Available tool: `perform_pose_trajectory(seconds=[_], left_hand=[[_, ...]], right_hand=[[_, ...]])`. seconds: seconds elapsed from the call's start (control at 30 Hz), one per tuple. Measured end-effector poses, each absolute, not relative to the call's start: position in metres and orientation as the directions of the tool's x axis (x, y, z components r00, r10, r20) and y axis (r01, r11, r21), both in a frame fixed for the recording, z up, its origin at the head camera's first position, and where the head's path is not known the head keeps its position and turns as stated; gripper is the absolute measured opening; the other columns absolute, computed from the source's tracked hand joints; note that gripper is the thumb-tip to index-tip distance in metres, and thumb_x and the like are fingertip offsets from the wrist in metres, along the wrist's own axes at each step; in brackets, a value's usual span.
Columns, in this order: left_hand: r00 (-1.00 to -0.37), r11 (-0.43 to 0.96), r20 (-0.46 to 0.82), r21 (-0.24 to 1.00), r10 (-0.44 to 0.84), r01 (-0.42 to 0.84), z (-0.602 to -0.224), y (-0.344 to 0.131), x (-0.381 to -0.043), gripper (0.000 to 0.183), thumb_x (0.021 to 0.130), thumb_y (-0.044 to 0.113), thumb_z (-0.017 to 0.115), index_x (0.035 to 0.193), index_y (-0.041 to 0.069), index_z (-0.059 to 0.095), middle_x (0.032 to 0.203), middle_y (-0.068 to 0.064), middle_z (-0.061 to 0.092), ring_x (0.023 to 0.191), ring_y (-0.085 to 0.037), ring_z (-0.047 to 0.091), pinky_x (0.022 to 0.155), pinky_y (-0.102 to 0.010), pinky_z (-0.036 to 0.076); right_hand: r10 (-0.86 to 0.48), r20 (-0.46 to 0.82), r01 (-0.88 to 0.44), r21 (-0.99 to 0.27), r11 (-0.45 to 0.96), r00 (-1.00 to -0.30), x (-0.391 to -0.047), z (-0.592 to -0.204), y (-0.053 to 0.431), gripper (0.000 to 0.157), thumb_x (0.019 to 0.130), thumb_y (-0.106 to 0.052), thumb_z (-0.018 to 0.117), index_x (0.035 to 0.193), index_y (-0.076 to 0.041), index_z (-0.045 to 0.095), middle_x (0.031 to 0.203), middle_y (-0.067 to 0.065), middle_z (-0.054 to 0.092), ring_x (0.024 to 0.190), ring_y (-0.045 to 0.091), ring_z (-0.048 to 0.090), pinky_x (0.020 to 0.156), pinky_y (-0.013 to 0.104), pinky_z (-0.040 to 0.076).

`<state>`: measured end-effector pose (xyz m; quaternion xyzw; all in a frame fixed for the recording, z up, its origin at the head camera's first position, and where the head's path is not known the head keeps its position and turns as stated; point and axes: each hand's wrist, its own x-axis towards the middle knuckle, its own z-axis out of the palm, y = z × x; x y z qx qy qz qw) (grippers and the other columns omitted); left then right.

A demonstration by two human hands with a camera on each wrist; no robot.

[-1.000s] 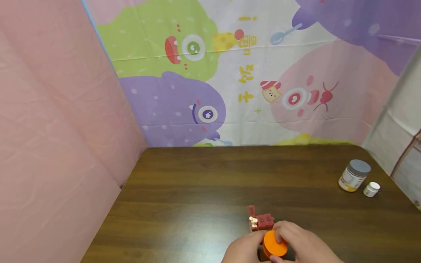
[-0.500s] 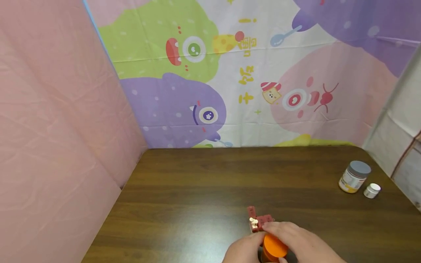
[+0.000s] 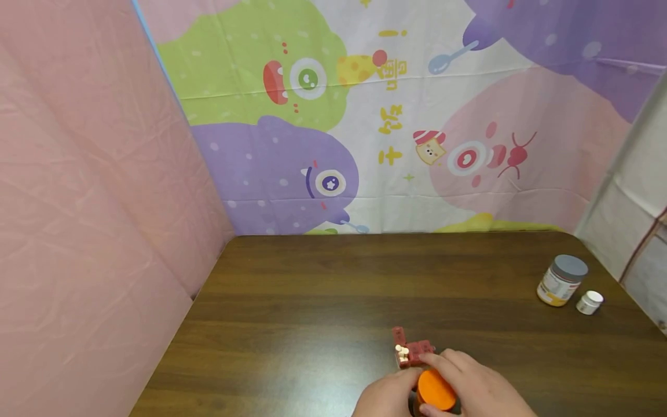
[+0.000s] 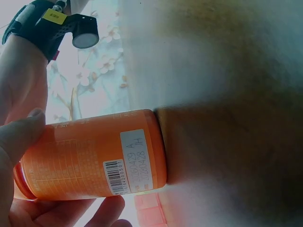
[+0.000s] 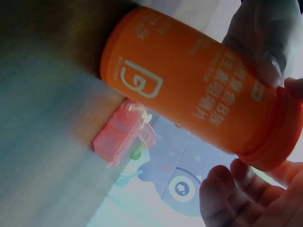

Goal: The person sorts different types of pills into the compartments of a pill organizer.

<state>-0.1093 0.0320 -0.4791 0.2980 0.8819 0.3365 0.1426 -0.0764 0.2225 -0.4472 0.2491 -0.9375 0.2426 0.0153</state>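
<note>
An orange pill bottle [image 5: 180, 80] stands upright on the wooden table at the near edge of the head view. My left hand [image 3: 384, 396] grips its body, thumb on one side and fingers on the other in the left wrist view. Around the orange cap [image 3: 436, 389] my right hand [image 3: 482, 387] holds with thumb on the near side and fingers on the far side. Just beyond sits a small red pill organizer [image 3: 420, 350]. Its left lid [image 3: 398, 335] stands up, with several pale pills [image 3: 402, 353] in that compartment. The cap hides most of the bottle from above.
A jar with a grey lid [image 3: 561, 281] stands at the right side of the dark wooden table [image 3: 312, 289]. Beside it is a small white bottle [image 3: 589, 303]. A cartoon-printed curtain [image 3: 396, 202] hangs behind, and a pink curtain [image 3: 94, 202] at the left.
My right fingers reached forward past the cap half a second ago, and now they have drawn back, with the thumb at its near edge. The left hand and bottle stay nearly in place.
</note>
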Motion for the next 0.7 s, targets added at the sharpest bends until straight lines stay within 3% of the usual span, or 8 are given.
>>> perform_pose_trajectory(seconds=[0.1,0.2,0.33,0.4,0.5,0.57,0.7], left_hand=[[-0.775,0.590,-0.057,0.684,0.629,0.428,-0.479,0.032,-0.110,0.046,0.075,0.043,0.078,0.117,0.030,0.063,0.103,0.019,0.065,0.082,0.003,0.056,0.075,-0.025,0.053],[-0.773,0.582,-0.081,0.708,0.629,0.400,-0.479,0.033,-0.110,0.044,0.077,0.044,0.076,0.116,0.029,0.064,0.101,0.019,0.066,0.081,0.002,0.057,0.075,-0.026,0.053],[-0.783,0.607,-0.136,0.715,0.607,0.347,-0.478,0.032,-0.110,0.042,0.078,0.048,0.075,0.113,0.028,0.064,0.097,0.018,0.066,0.078,0.000,0.058,0.073,-0.028,0.054],[-0.783,0.612,-0.143,0.712,0.606,0.344,-0.479,0.032,-0.110,0.044,0.078,0.049,0.075,0.114,0.028,0.064,0.097,0.017,0.066,0.079,0.000,0.058,0.073,-0.028,0.054],[-0.782,0.605,-0.128,0.713,0.610,0.355,-0.479,0.032,-0.110,0.045,0.077,0.049,0.075,0.116,0.029,0.063,0.098,0.018,0.066,0.079,0.000,0.058,0.072,-0.028,0.054],[-0.782,0.602,-0.112,0.708,0.614,0.371,-0.479,0.032,-0.109,0.045,0.077,0.047,0.077,0.116,0.029,0.063,0.098,0.018,0.066,0.078,0.001,0.058,0.071,-0.026,0.053],[-0.790,0.618,-0.111,0.691,0.603,0.375,-0.477,0.032,-0.109,0.045,0.075,0.042,0.079,0.116,0.032,0.063,0.098,0.019,0.064,0.076,0.001,0.056,0.070,-0.026,0.053]], right_hand=[[-0.452,0.150,-0.469,-0.441,0.766,-0.879,-0.076,-0.448,0.223,0.067,0.084,-0.061,0.063,0.133,-0.016,0.054,0.113,-0.010,0.058,0.093,0.008,0.053,0.071,0.031,0.055],[-0.508,0.181,-0.532,-0.437,0.726,-0.842,-0.075,-0.447,0.228,0.063,0.086,-0.049,0.068,0.139,-0.019,0.050,0.125,-0.007,0.058,0.104,0.010,0.054,0.079,0.038,0.056],[-0.588,0.223,-0.622,-0.411,0.667,-0.778,-0.075,-0.445,0.233,0.054,0.089,-0.032,0.069,0.139,-0.022,0.051,0.126,-0.009,0.059,0.106,0.009,0.054,0.081,0.037,0.055],[-0.604,0.220,-0.634,-0.408,0.656,-0.766,-0.075,-0.444,0.235,0.052,0.090,-0.034,0.068,0.138,-0.020,0.053,0.125,-0.009,0.059,0.105,0.009,0.054,0.080,0.037,0.055],[-0.588,0.180,-0.597,-0.451,0.663,-0.789,-0.076,-0.442,0.234,0.050,0.092,-0.042,0.064,0.134,-0.016,0.056,0.117,-0.009,0.059,0.097,0.007,0.055,0.076,0.032,0.056],[-0.560,0.143,-0.552,-0.478,0.684,-0.816,-0.076,-0.441,0.231,0.049,0.092,-0.047,0.062,0.129,-0.015,0.059,0.103,-0.012,0.057,0.085,0.003,0.053,0.067,0.025,0.054],[-0.501,0.147,-0.512,-0.424,0.747,-0.853,-0.078,-0.442,0.222,0.048,0.090,-0.055,0.059,0.122,-0.019,0.064,0.081,-0.016,0.041,0.068,0.000,0.042,0.052,0.017,0.038]])
